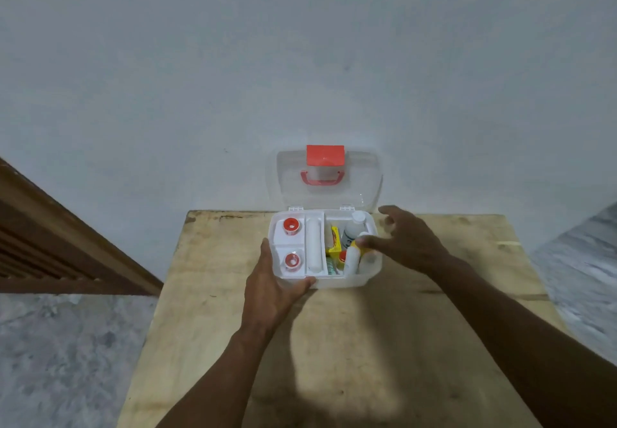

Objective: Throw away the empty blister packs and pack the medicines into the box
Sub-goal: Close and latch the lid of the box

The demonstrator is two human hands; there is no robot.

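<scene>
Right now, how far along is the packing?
Mostly done: a capped bottle and a yellow pack sit in the right compartment of the box, and I see no blister packs. In hand: the left hand grips its front-left corner while the right hand touches a white bottle inside. Left: the lid stands open, so closing it likely remains.

the left hand (270,290) covers the near-left corner of the box (344,282). the right hand (410,244) hides part of a white bottle (352,260), whose print is too blurred to read. the left forearm (217,377), the right forearm (517,327) and the table (334,344) run off the bottom edge.
</scene>
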